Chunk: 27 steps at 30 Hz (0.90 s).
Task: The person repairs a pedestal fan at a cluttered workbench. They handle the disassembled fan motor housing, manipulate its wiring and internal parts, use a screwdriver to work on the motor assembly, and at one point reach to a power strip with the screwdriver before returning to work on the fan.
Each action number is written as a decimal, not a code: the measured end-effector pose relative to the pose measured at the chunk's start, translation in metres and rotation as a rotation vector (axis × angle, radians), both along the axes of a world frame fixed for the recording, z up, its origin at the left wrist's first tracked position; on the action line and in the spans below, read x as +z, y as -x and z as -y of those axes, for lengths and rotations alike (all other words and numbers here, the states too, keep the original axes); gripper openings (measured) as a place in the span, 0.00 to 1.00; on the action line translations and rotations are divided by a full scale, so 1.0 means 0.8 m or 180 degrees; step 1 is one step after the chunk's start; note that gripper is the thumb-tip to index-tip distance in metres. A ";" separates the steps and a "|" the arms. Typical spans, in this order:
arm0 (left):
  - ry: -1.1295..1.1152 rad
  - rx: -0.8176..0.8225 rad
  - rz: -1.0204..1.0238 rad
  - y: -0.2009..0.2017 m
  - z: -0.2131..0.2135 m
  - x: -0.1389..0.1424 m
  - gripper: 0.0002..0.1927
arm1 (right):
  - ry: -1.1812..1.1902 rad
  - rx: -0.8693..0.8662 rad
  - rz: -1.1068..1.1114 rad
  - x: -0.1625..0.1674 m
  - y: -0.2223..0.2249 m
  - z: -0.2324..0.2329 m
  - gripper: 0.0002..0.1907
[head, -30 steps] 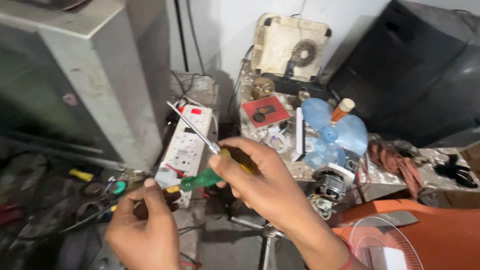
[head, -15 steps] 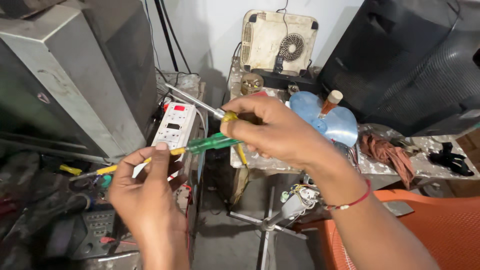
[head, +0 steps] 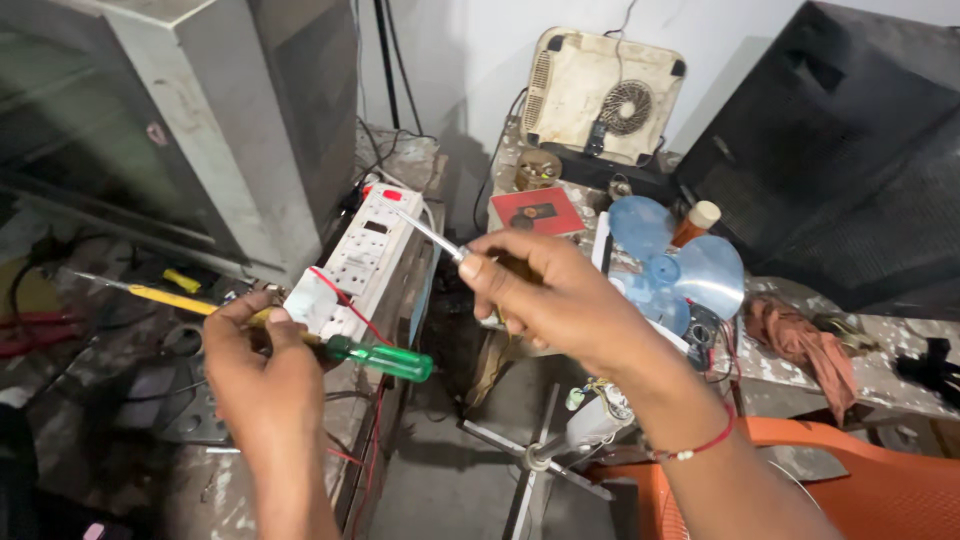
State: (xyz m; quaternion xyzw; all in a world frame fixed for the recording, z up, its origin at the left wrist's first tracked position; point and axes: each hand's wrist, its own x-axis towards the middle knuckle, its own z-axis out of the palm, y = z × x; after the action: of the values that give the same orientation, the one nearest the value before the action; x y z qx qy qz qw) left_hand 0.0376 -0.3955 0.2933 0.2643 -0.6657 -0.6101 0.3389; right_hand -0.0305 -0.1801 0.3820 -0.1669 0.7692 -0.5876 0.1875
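Though gripped, screwdriver (head: 432,236) handle hidden.

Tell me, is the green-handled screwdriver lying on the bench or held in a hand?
Held. The left hand grips the green-handled screwdriver by its shaft, level, handle pointing right, clear of the bench.
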 end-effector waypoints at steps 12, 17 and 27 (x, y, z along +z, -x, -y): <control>0.1106 0.0367 0.1786 0.026 0.135 -0.086 0.13 | -0.0254 0.0212 -0.0342 -0.087 -0.010 0.120 0.15; 0.1183 0.0365 0.1794 0.036 0.169 -0.115 0.12 | 0.0094 0.0141 -0.0039 -0.111 -0.008 0.168 0.12; 0.1416 0.0431 0.2267 0.053 0.194 -0.124 0.17 | -0.0004 0.0107 -0.0065 -0.117 0.004 0.201 0.13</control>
State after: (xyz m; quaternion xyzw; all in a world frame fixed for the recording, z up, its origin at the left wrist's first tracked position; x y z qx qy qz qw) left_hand -0.0047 -0.5510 0.1944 0.4221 -0.8377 -0.2985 0.1758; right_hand -0.0333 -0.3410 0.2887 -0.1857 0.7686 -0.5821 0.1896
